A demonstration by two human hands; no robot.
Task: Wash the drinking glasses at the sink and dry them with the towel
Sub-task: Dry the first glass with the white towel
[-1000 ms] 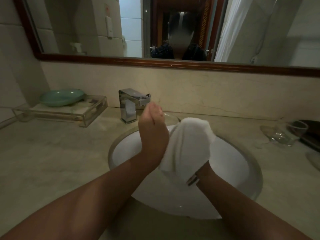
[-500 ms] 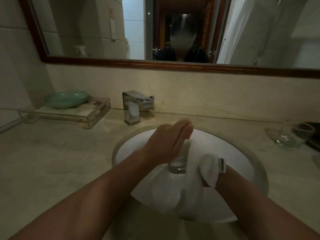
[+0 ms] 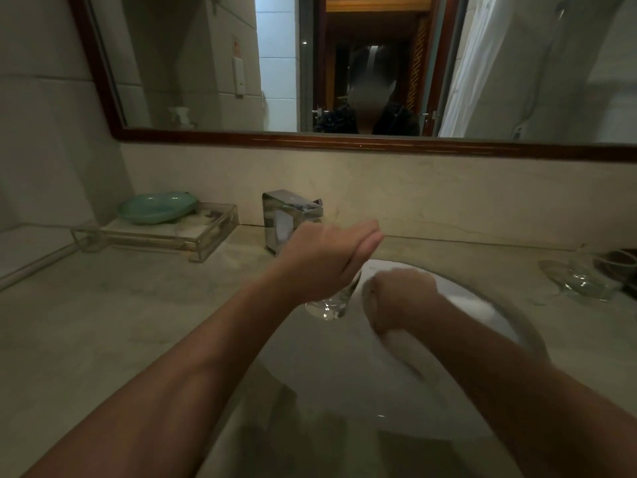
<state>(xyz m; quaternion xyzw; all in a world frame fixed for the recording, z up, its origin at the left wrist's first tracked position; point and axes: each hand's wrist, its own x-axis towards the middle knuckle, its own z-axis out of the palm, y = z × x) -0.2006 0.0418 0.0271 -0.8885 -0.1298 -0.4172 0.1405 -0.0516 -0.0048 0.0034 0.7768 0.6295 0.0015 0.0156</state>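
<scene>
While a clear drinking glass (image 3: 332, 301) is being held over the white sink (image 3: 475, 305), only its lower part is being shown, poking out beneath the left hand (image 3: 324, 267). That hand is being laid over the glass from above, fingers (image 3: 365, 241) straight and pressed together, pointing away to the right; the grip is being kept on the glass by the palm and thumb side, though the exact contact is being hidden by the hand itself. Just to the right of this grip, the right hand (image 3: 401, 298) is being clenched into a fist around the white towel (image 3: 396, 343), which is being seen blurred as a pale band trailing from below the fist over the basin. Fist and glass are being kept very near each other; whether they are touching cannot be told.

Behind the left-hand grip, a square chrome tap (image 3: 286, 219) is being partly covered by the knuckles. Further left of it on the beige worktop (image 3: 103, 322), a clear tray (image 3: 162, 234) is being used as a stand for a green dish (image 3: 157, 207). Well to the right of both hands, a second glass (image 3: 586, 281) is being left lying on its side on the worktop. Above, a wood-framed mirror (image 3: 344, 141) is being shown on the wall.
</scene>
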